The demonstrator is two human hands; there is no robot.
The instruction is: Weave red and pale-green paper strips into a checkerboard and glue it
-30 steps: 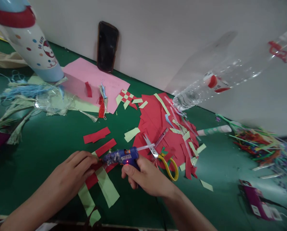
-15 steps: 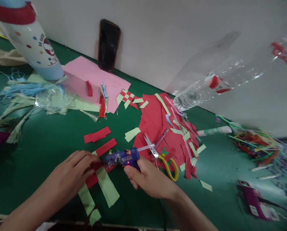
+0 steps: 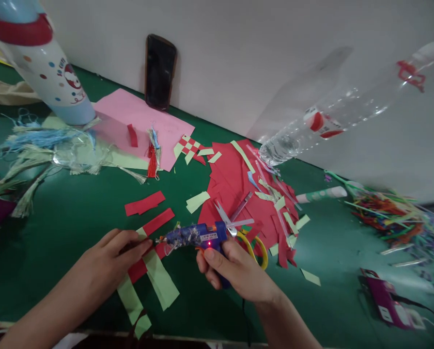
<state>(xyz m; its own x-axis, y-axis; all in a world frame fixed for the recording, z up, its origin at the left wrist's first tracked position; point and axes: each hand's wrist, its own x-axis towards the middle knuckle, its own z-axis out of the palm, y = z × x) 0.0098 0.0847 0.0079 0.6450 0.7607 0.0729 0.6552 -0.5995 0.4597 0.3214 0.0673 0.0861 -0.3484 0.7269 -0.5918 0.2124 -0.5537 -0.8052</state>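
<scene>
A blue hot glue gun (image 3: 198,235) is gripped in my right hand (image 3: 235,271), its red light lit and a clear glue stick jutting from the back. Its nozzle points left, close to the fingertips of my left hand (image 3: 110,257). Those fingers are pinched down on crossed red and pale green paper strips (image 3: 159,278), partly hiding them. A red strip (image 3: 159,220) runs up and right from the crossing. Behind the glue gun lie yellow-handled scissors (image 3: 252,247), blades open, on a pile of red paper (image 3: 227,169).
A phone (image 3: 161,71) leans on the wall beside pink paper (image 3: 120,109). A tumbler (image 3: 62,80) stands at left near tassels (image 3: 38,138). A clear bottle (image 3: 293,140) stands behind the red pile. Coloured sticks (image 3: 395,218) and a purple power strip (image 3: 384,300) lie at right.
My right hand has drawn the glue gun slightly to the right, so its nozzle now shows. My left hand stays at the strips with its fingers shifted a little.
</scene>
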